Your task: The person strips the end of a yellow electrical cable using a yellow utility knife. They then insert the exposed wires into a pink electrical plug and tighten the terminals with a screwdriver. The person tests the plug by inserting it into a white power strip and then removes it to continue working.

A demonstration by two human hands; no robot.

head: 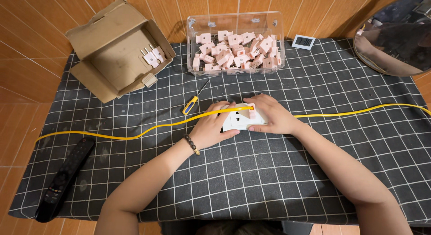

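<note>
A white socket block (238,122) lies on the black checked cloth (251,172) in the middle. My left hand (211,127) grips its left side. My right hand (271,114) rests on its right side, fingers by a pink plug (251,111) that sits on top of the block. A yellow cable (134,135) runs across the cloth from the left, passes over my left hand to the pink plug, and another stretch (359,112) leads off to the right. A bead bracelet (192,144) circles my left wrist.
A clear plastic bin (235,24) holding several pink plugs stands at the back. An open cardboard box (112,46) with two pink plugs sits back left. A yellow-handled screwdriver (193,102) lies near my left hand. A black remote (63,179), small white display (303,42), round mirror (395,33).
</note>
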